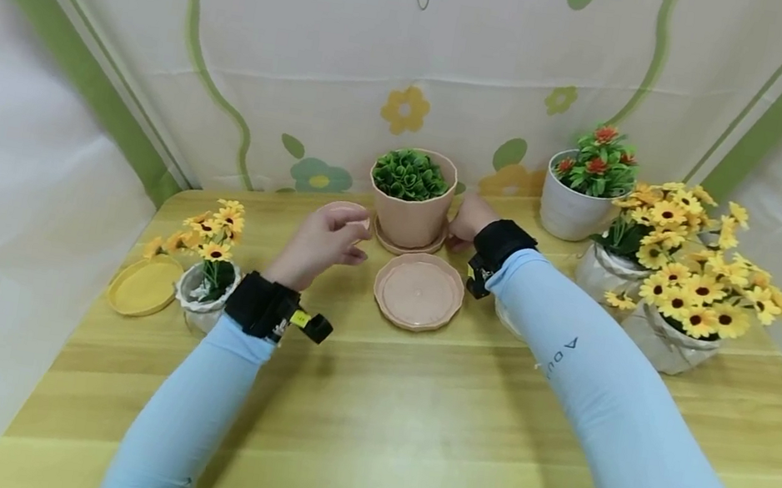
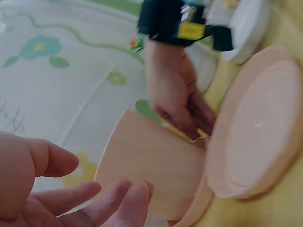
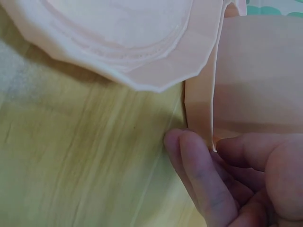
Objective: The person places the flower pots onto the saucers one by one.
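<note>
While the right hand [image 1: 470, 219] pinches the saucer [image 3: 200, 106] beneath the pink pot [image 1: 405, 222] and the left hand [image 1: 321, 244] hovers spread alongside, alignment seems in hand, next needing a gentle release.

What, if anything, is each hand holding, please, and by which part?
The right hand pinches the pink saucer beneath the pink plant pot by its rim; the left hand holds nothing.

1. Near ctr tbl [image 1: 370, 435]: wide lane betw. L sleeve [image 1: 184, 407] & R sleeve [image 1: 596, 393].
2. Far ctr: pink pot [image 1: 408, 220] blocks, L hand [image 1: 323, 240] & R hand [image 1: 470, 220] flanking; curtain [image 1: 308, 38] behind.
3. Front saucer [image 1: 418, 292]: low, passable above.
4. R: yellow-flower pots [image 1: 678, 350] obstruct.
5. L: sm. flower pot [image 1: 195, 307] obstructs.
</note>
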Tool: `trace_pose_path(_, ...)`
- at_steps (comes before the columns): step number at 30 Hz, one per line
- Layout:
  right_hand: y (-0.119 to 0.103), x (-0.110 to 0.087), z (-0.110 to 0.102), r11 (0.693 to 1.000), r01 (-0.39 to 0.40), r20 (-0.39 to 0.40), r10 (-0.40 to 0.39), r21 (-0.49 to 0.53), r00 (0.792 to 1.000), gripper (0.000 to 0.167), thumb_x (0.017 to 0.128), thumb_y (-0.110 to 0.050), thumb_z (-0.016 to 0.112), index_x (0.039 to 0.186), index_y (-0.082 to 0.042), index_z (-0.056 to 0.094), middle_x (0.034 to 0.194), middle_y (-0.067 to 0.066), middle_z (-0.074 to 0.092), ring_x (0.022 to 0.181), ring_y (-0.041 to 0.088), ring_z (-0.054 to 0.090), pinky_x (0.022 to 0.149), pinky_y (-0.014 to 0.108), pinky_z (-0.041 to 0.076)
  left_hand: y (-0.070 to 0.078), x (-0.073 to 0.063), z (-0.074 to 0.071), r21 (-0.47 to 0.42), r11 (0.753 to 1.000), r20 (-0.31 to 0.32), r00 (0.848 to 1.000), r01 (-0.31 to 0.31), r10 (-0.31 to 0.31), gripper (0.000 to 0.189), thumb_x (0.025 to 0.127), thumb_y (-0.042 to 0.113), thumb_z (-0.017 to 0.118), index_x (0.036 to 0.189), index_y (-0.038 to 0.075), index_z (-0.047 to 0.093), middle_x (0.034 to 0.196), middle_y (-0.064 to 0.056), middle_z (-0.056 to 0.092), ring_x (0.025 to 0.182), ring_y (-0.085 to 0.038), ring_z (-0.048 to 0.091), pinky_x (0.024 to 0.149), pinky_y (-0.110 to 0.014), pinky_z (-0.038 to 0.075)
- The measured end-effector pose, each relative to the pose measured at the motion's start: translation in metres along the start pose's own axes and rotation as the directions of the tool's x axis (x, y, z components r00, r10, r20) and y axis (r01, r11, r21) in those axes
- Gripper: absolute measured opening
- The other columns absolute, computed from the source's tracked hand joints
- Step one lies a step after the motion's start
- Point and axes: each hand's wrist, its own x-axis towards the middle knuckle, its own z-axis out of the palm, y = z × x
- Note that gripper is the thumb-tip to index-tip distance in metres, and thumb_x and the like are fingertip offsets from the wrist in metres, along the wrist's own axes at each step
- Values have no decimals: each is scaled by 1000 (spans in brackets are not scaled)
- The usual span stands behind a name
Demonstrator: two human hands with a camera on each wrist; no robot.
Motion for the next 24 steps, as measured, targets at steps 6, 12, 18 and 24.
trace_pose_path(6,0,-4,0,999,-11,10,11,-38,1000,18,91,2,53,87,11,68,81,18,73,69,24,73,64,32,60,-17,-39,0,113,992,90,995,-63,53,34,104,12,48,135,1,57,117,-26,61,102,-46,61,85,-43,57)
trace_pose_path(12,1,-6,-1,999,4,10,-4,-48,1000,18,90,1,55,87,11,69,81,18,73,66,23,73,62,30,60,-38,-66,-7,152,987,115,993,-46,29,35,103,12,49,134,-2,56,115,-27,61,97,-39,64,85,-46,56)
trace_pose_path(18,3,-12,-2,995,9,5,-9,-99,1000,16,90,-1,60,91,10,71,79,16,73,66,23,72,57,27,57,-52,-72,-11,162,987,86,996,-25,11,34,102,11,49,132,-4,58,112,-26,63,94,-36,65,84,-44,57)
trace_pose_path(24,5,-24,-3,983,81,50,-73,-166,996,18,88,-3,60,88,8,73,74,14,72,62,20,70,57,25,56,-58,-73,-6,150,989,86,996,-12,-1,33,102,10,49,130,-5,59,110,-26,64,95,-38,65,84,-46,57)
